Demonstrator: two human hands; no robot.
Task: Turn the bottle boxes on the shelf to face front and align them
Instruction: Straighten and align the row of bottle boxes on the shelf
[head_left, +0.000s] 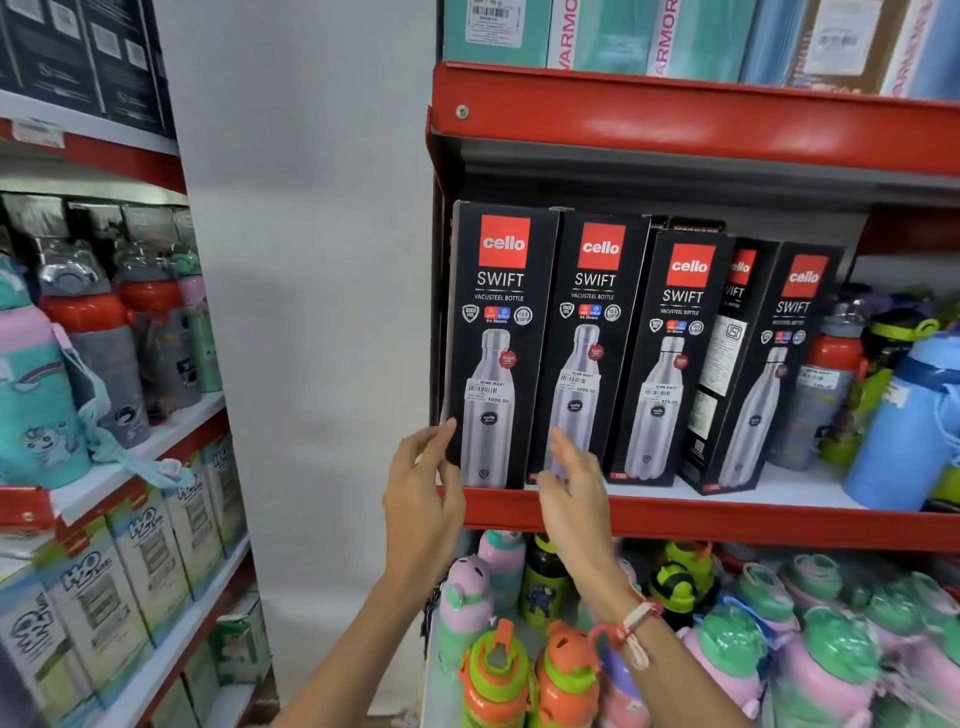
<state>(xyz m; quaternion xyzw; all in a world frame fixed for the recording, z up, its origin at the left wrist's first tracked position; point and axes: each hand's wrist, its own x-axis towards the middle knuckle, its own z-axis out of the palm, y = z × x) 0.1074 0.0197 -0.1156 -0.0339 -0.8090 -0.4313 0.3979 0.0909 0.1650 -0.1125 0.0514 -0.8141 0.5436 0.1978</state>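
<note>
On the shelf (701, 514), 3 boxes face front, the fourth box (722, 353) shows its side and the fifth box (779, 364) sits angled, so work remains; the left hand (423, 467) and right hand (571, 478) flank the first box (496, 343), each grip open.
</note>
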